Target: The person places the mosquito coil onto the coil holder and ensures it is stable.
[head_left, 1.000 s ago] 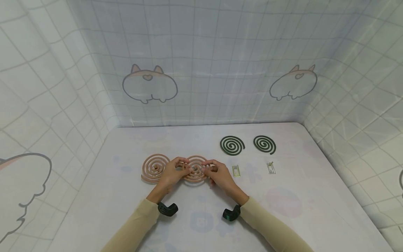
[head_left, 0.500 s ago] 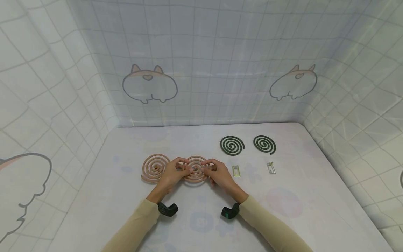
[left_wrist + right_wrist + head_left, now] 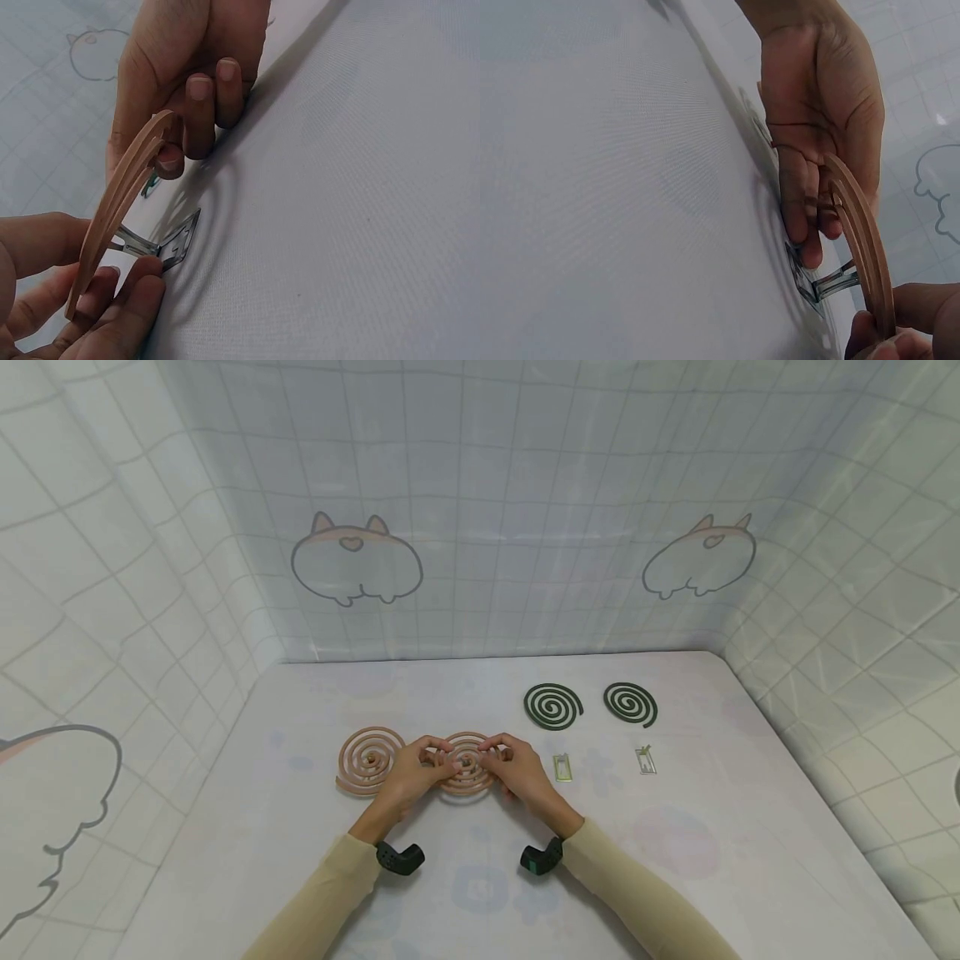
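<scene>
My left hand [image 3: 408, 774] and right hand [image 3: 528, 777] pinch opposite sides of a brown mosquito coil [image 3: 467, 791]. In the left wrist view the coil [image 3: 112, 217] is seen edge-on above the table, between the fingers of both hands. A thin metal stand [image 3: 176, 240] reaches from the coil's middle down to the tabletop; it also shows in the right wrist view as a metal stand [image 3: 836, 285]. A second brown mosquito coil [image 3: 351, 760] is just left of my left hand, with something small at its centre.
Two dark green mosquito coils [image 3: 552, 707] [image 3: 630, 703] lie on the table at the back right. In front of them are two small flat metal stands [image 3: 562, 767] [image 3: 646, 760]. A tile-patterned cloth wall [image 3: 480, 527] rises behind the table.
My right hand and wrist have shifted slightly to the left and forward. My left hand stays in place, and the coil moves hardly at all.
</scene>
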A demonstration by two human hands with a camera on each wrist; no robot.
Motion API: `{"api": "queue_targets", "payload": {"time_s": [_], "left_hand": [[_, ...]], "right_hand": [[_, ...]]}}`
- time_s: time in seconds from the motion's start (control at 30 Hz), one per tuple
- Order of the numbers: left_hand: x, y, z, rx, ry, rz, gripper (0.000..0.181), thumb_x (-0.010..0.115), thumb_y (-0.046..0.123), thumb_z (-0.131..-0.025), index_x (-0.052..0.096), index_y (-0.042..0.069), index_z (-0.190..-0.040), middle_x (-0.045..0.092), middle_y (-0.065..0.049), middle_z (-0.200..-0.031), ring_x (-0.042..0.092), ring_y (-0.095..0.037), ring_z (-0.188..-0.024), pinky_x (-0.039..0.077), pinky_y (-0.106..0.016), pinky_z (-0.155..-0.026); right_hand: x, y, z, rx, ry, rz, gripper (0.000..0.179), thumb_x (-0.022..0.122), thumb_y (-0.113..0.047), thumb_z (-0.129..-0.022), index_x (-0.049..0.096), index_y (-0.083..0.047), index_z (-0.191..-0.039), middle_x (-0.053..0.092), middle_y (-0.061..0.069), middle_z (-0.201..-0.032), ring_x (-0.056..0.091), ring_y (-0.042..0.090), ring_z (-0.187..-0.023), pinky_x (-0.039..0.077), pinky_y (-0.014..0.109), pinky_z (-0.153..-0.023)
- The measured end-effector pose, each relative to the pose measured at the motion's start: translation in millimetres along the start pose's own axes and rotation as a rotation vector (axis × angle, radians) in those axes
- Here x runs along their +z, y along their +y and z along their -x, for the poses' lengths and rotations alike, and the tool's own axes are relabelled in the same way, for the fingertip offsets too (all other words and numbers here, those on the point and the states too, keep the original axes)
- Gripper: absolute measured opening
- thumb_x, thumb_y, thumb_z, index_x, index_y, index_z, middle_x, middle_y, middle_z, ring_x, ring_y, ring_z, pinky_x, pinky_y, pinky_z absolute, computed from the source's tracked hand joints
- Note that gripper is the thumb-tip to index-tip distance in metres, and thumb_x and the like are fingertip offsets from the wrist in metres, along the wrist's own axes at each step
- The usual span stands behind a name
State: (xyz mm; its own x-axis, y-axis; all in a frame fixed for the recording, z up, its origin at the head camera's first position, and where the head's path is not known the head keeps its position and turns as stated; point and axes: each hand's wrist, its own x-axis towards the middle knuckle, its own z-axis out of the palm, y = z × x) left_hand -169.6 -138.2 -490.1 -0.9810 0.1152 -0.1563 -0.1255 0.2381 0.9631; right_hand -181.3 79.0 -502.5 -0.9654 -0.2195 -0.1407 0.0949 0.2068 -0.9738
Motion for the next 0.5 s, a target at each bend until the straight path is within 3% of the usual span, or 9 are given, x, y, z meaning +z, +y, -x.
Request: {"api": "queue_targets", "payload": {"time_s": [0.5], "left_hand": [[0.6, -0.1, 0.7, 0.014, -0.008, -0.006, 0.036, 0.087, 0.017, -0.085, 0.071, 0.007, -0.115, 0.060, -0.010, -0.081, 0.055, -0.019, -0.071, 0.044, -0.026, -0.059]], "right_hand": [[4.4, 0.5, -2.2, -0.011, 0.046, 0.033, 0.016, 0.076, -0.028, -0.096, 0.072, -0.020, -0.110, 0.056, 0.003, -0.069, 0.035, 0.010, -0.037, 0.034, 0.024, -0.034]]}}
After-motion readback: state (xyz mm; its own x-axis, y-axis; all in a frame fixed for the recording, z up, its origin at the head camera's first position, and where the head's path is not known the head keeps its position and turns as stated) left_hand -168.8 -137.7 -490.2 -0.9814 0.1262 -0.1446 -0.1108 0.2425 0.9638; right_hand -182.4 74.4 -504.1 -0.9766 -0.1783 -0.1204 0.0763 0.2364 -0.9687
